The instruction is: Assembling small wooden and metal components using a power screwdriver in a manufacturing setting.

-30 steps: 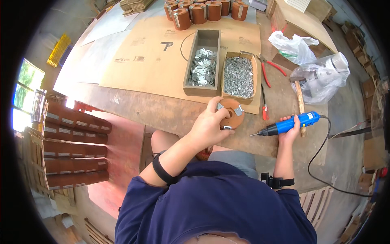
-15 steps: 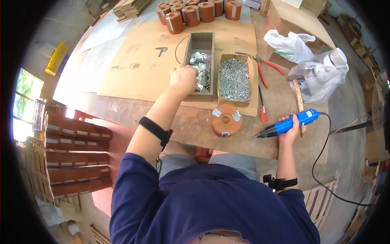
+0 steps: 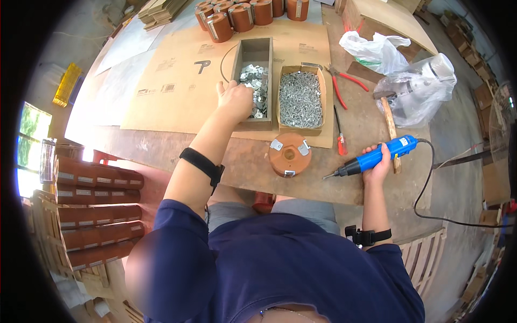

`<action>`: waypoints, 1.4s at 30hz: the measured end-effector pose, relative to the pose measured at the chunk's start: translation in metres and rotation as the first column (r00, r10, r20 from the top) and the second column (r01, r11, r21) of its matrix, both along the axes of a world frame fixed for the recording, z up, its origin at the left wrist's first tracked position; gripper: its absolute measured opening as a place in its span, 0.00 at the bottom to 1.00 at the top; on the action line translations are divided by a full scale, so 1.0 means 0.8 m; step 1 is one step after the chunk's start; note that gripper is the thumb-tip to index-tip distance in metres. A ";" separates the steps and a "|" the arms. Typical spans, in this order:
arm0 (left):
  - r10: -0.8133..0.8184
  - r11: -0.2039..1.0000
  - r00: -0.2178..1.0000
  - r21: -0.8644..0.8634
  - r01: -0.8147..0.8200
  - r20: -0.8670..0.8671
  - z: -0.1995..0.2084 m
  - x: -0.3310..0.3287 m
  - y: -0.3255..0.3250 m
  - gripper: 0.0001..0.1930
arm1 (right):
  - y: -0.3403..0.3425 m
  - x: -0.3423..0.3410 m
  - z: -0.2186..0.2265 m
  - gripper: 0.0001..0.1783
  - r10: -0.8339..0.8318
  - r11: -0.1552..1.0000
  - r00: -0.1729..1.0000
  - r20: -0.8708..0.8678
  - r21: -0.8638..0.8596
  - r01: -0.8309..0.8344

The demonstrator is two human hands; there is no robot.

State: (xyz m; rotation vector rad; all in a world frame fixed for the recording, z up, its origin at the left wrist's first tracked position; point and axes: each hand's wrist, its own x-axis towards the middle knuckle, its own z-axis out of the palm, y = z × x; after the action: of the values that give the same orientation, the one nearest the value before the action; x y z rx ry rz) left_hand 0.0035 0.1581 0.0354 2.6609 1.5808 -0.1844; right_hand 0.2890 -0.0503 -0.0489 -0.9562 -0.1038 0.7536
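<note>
My left hand (image 3: 236,103) reaches over the near left wall of a narrow grey tray (image 3: 253,48) with small metal clips (image 3: 255,78) inside. Its fingers curl down among the clips, one outer finger raised; the fingertips are hidden. My right hand (image 3: 378,164) wraps round a blue electric screwdriver (image 3: 377,156), whose bit points left above the table. Left of that bit, at the table's front edge, stands a round brown part (image 3: 290,155) with a centre hole and metal clips on its rim. An open carton of screws (image 3: 300,99) sits beside the tray.
Red-handled pliers (image 3: 344,86), a red screwdriver (image 3: 340,140) and a wooden-handled hammer (image 3: 389,124) lie at the right, near plastic bags (image 3: 414,89). Brown cylinders (image 3: 241,16) stand at the back; more are stacked left (image 3: 99,215). The blue tool's cord (image 3: 431,177) trails right.
The view has shifted slightly, so the table's contents appear further left. My left hand stays at the clip tray, one outer finger now raised. My right hand keeps its hold on the electric screwdriver.
</note>
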 end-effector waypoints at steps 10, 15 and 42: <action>0.071 0.988 0.997 -0.135 -0.074 -0.024 0.003 0.007 0.005 0.12 | 0.000 -0.003 0.004 0.13 -0.010 0.999 1.000 0.003 -0.032 0.010; 0.100 0.987 0.995 -0.127 -0.096 0.022 0.008 0.008 -0.005 0.10 | 0.000 -0.003 0.004 0.13 -0.013 0.999 1.000 0.011 -0.031 0.014; 0.149 0.961 0.536 -0.249 0.119 0.831 0.038 -0.015 -0.068 0.07 | -0.001 -0.001 0.001 0.13 -0.009 1.000 0.999 -0.031 -0.019 0.008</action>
State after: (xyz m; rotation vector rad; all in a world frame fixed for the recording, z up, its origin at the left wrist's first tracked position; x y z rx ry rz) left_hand -0.0083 0.1038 0.0658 1.9469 1.0975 0.7424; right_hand 0.2880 -0.0510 -0.0482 -0.9615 -0.0656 0.7627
